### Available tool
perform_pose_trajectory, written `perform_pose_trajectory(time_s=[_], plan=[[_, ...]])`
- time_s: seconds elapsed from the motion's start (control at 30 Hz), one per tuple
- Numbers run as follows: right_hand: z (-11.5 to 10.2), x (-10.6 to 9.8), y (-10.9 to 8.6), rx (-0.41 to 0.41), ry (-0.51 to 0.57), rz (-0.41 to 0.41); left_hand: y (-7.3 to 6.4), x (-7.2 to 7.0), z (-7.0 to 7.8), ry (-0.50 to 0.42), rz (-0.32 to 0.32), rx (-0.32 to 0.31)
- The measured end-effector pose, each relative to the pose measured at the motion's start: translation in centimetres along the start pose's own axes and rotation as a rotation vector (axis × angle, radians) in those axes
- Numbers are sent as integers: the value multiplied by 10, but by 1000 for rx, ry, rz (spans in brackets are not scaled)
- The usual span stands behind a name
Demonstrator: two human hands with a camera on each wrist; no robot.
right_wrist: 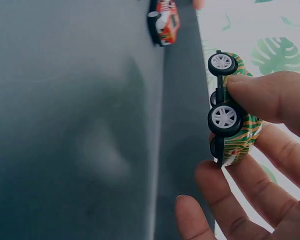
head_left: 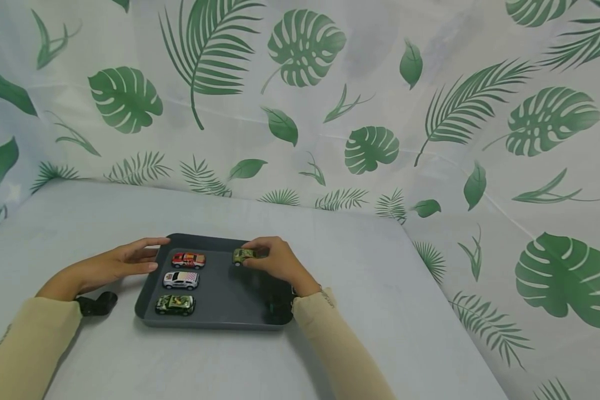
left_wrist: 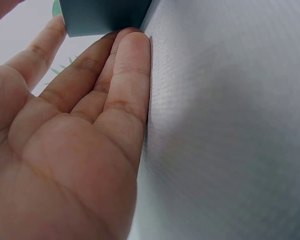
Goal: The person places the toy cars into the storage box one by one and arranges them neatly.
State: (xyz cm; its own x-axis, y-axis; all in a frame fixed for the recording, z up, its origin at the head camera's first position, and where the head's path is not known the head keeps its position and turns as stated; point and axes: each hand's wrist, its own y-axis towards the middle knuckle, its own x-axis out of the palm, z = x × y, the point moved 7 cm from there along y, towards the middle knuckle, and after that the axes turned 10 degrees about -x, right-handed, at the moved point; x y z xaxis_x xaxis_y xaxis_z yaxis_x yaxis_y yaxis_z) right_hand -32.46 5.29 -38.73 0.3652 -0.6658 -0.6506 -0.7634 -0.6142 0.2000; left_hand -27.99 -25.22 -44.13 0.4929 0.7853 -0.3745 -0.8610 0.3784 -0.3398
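Observation:
Between thumb and fingers, my right hand [head_left: 279, 260] pinches a green and orange patterned toy car [right_wrist: 235, 107] over the far part of a dark grey tray [head_left: 225, 300]. Its wheels show clear of the tray floor in the right wrist view. My left hand [head_left: 117, 261] is at the tray's left side, fingers extended, with fingertips at the rim; in the left wrist view the palm [left_wrist: 75, 165] faces the tray's corner. Three toy cars stand in a column at the tray's left: a red one [head_left: 188, 260], a white one [head_left: 181, 280] and a green camouflage one [head_left: 175, 304].
A white cloth-covered table [head_left: 390, 311] lies under the tray. Behind and to the right hangs a white backdrop [head_left: 320, 111] printed with green leaves. A black strap-like object [head_left: 98, 304] sits by the left wrist.

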Motion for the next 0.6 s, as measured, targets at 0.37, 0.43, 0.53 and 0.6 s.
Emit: perform_pose_trajectory(time_s=[0.37, 0.43, 0.53, 0.6], plan=[[8, 11, 8, 53, -8, -49, 0, 0, 0, -6, -6, -3], [7, 14, 10, 51, -2, -59, -1, 0, 0, -12, -7, 3], [7, 16, 13, 54, -2, -64, -1, 0, 0, -17, -9, 9], [9, 18, 14, 62, -8, -64, 0, 0, 0, -16, -9, 12]])
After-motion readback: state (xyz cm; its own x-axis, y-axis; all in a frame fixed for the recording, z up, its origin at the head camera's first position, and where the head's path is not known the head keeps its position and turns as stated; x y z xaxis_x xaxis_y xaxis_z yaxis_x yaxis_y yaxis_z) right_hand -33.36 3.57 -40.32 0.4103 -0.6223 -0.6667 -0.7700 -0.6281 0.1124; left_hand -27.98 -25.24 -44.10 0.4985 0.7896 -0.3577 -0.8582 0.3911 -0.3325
